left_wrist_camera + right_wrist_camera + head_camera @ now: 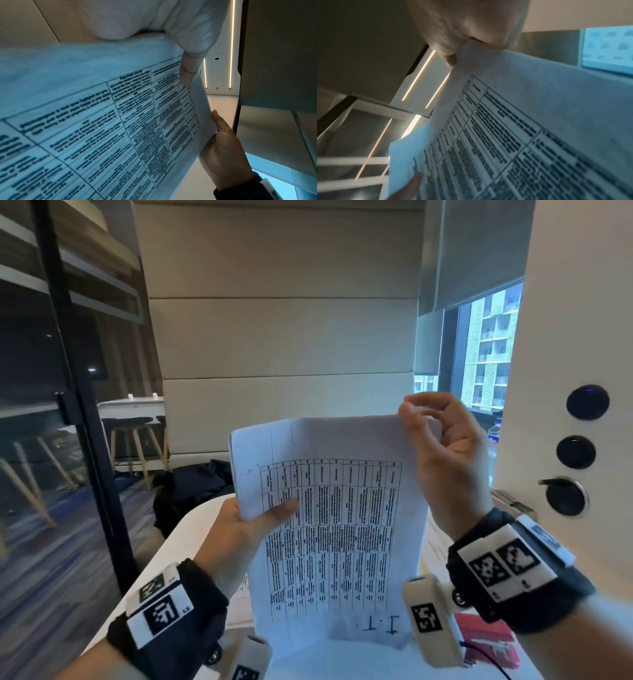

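Observation:
A thin sheaf of white paper [329, 508] printed with a dense table is held upright over the white table [185, 546]. My left hand [270, 515] grips its left edge, thumb across the print and fingers hidden behind. My right hand [411, 410] pinches the top right corner between thumb and forefinger. In the left wrist view the paper [102, 121] fills the frame, my left thumb [187, 71] presses on it, and my right hand [223, 148] holds the far edge. The right wrist view shows the pinched corner of the paper [539, 121] under my right hand [458, 54].
More papers [438, 546] and a red item [486, 635] lie on the table at the right. A dark bag [191, 491] sits beyond the table's far edge. A white wall panel with round sockets [579, 451] stands close on the right. Stools [137, 440] stand behind a glass partition.

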A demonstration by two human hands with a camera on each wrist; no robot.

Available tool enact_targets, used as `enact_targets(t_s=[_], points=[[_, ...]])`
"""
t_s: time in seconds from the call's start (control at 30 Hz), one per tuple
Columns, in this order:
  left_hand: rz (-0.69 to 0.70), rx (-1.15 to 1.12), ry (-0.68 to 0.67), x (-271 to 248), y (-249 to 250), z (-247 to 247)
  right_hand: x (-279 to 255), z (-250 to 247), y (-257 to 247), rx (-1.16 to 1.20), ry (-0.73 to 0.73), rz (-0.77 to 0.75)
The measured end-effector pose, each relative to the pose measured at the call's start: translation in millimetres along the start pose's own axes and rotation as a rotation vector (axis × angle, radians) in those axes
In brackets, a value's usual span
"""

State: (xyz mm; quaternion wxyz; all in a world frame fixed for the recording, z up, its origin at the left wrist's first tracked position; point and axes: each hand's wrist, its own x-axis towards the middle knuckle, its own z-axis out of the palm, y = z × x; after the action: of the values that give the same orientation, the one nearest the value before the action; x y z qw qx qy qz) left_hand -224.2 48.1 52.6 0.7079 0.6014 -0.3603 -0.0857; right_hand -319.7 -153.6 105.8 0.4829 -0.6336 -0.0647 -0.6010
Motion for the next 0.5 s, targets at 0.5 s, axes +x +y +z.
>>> enact_targets(t_s=[0.5], points=[[0.082, 0.044, 0.163, 4.8, 14.3, 3.8, -24.7, -2.5, 9.0, 0.059, -0.163, 0.483]])
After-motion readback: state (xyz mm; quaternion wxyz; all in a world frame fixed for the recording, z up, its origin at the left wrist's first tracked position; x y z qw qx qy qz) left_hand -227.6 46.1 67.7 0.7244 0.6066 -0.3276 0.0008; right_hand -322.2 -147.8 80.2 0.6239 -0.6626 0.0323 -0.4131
